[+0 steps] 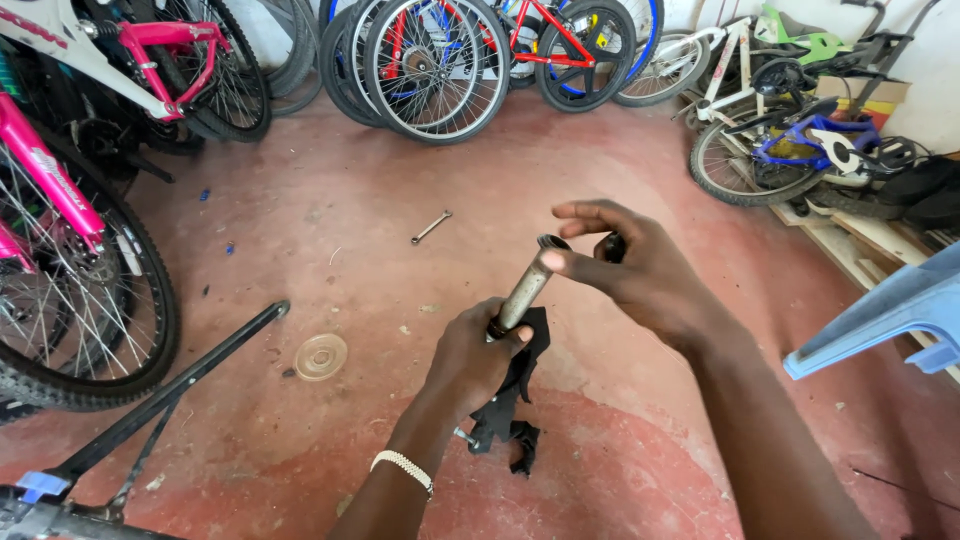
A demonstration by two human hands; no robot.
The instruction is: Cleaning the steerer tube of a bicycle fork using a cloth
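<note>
Left hand [475, 355] fisted around the lower end of a metal tube [524, 290], black clamp part [515, 400] hanging under the fist. Right hand [630, 265] at the tube's top end, thumb and fingers pinching around it, index finger stretched out above. Tube held tilted, mid-frame, above the red floor [330, 230]. Cardboard box [865, 95] top right behind the bikes; label too small to tell. Wrench [431, 227] and clear round disc [321, 356] lie on open floor. Blue plastic chair [880, 310] edge at right, pink bike wheel [70, 300] at left.

Left hand [478, 355] low centre of frame, fist closed, white bracelet on wrist. Right hand [628, 268] centre-right, above it, fingers pinched, forearm from lower right.
</note>
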